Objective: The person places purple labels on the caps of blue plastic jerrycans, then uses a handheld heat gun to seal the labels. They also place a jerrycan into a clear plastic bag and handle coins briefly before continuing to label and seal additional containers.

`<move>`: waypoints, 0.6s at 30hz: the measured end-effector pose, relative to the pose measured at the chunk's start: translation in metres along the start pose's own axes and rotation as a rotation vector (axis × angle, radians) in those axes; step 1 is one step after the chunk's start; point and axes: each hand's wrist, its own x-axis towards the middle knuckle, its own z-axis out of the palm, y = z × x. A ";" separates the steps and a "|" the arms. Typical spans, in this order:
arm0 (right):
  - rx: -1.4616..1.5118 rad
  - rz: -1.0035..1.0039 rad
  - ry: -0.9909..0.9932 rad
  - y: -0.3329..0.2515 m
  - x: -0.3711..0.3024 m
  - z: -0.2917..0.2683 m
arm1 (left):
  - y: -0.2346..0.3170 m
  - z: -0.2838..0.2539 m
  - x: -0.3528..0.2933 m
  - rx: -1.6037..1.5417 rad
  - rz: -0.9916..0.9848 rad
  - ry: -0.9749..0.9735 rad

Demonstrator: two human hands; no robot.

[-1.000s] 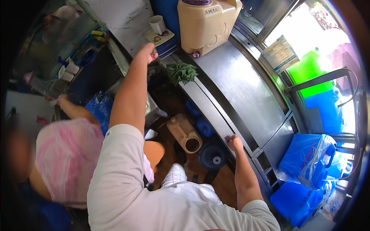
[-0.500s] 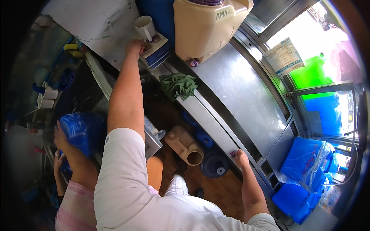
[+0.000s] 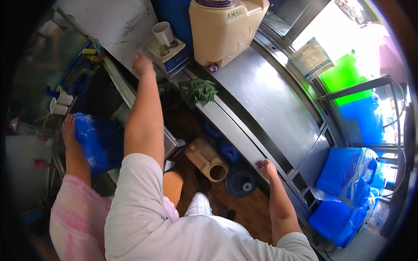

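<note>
My left hand [image 3: 143, 64] is just left of a stack of shallow boxes [image 3: 170, 61], apart from it. Its fingers look curled; whatever they hold, if anything, is hidden. On the stack's light top stands a white mug [image 3: 163, 34], and beside it lie small brownish pieces, perhaps coins [image 3: 165, 48]. Low on the right, my right hand [image 3: 268, 168] pinches a small purple patterned piece [image 3: 259, 165] at the steel counter's front edge. A crumpled dark green cloth [image 3: 198, 91] hangs over that edge between my hands.
A large beige jug with a tap [image 3: 226, 32] stands on the steel counter [image 3: 270, 95]. Below are an open beige jug [image 3: 207, 160] and a dark blue round bottle [image 3: 241, 180]. Blue containers [image 3: 344, 174] sit at right. At left, another person's hand [image 3: 69, 130] touches a blue container [image 3: 99, 141].
My left hand has drawn back leftward from the box stack, uncovering the small pieces by the mug. My right hand keeps its pinch, shifting slightly upward. The other person's arm and blue container have shifted.
</note>
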 end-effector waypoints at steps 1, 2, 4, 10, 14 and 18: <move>0.002 -0.010 -0.001 0.002 0.003 0.001 | 0.004 -0.004 -0.017 -0.060 0.039 -0.072; 0.000 0.009 -0.009 0.002 0.004 0.001 | 0.002 -0.009 -0.045 -0.087 -0.004 -0.153; 0.031 -0.057 0.045 0.000 -0.001 0.003 | -0.003 -0.026 -0.118 -0.098 -0.030 -0.354; 0.840 -0.056 -0.093 0.008 -0.117 -0.009 | -0.053 -0.133 -0.442 0.273 0.109 -1.512; 0.556 -0.306 0.033 0.094 -0.254 -0.051 | -0.051 -0.231 -0.647 0.558 0.038 -1.920; 0.536 -0.173 0.180 0.205 -0.374 -0.088 | -0.027 -0.247 -0.808 0.617 0.047 -2.226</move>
